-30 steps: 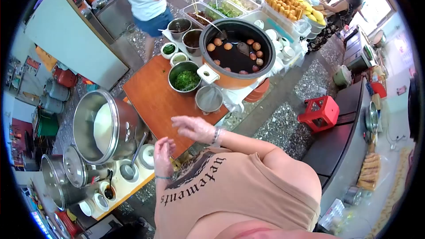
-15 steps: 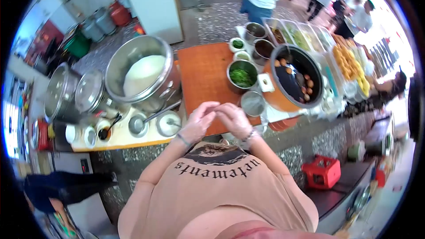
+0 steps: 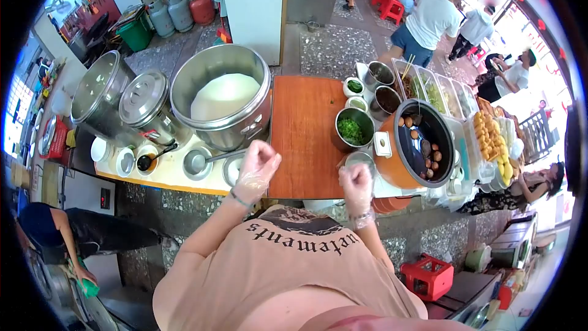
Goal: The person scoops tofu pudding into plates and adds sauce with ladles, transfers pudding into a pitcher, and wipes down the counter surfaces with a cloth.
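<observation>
My left hand [image 3: 257, 168], in a thin clear plastic glove, hovers over the left edge of the orange-brown board [image 3: 303, 129] with its fingers curled in and nothing visible in them. Beside it are a metal bowl with a ladle [image 3: 198, 162] and another bowl [image 3: 233, 170], partly covered by the hand. My right hand [image 3: 356, 189], also gloved, is closed in a loose fist at the board's right front corner. Just behind it stands a metal cup [image 3: 360, 160], partly hidden. A steel pot of chopped green herbs [image 3: 352, 132] stands beyond.
On the left are a large steel pot with white contents [image 3: 223, 98] and a lidded pot [image 3: 144, 95]. An orange cooker [image 3: 392, 159] holds eggs in dark liquid. Fried dough pieces [image 3: 487, 135] lie farther right. A person [image 3: 61, 227] holds a green cloth at lower left.
My hands, touching each other over the board before, have moved apart, left hand leftward and right hand rightward. Their fingers are now curled. The camera view has shifted.
</observation>
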